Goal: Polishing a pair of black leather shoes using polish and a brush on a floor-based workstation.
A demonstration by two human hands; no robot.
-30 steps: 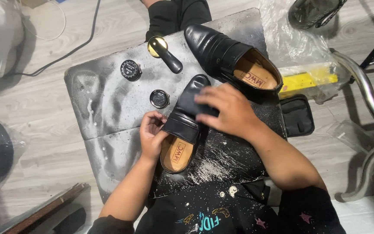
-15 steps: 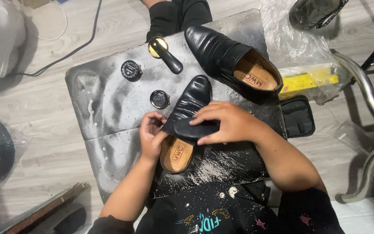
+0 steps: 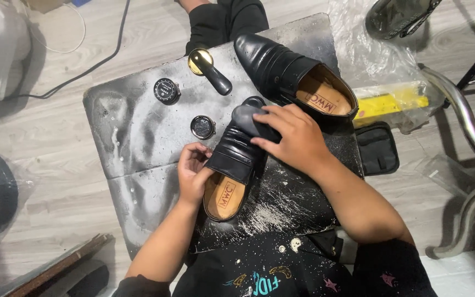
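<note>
Black shoe in left hand's closed grip, right hand flat, fingers open, on its toe.

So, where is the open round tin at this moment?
In the head view, the open round tin sits on the dark work board, just above the left hand and left of the shoe being held, below the closed tin.

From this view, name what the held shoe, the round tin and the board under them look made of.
Held shoe: glossy black leather, tan lining, probably; creased and shiny. Round tin: likely metal, with a bright rim. Board: hard, polish-smeared; material unclear. Left hand steadies the shoe; right hand presses its toe.
</note>
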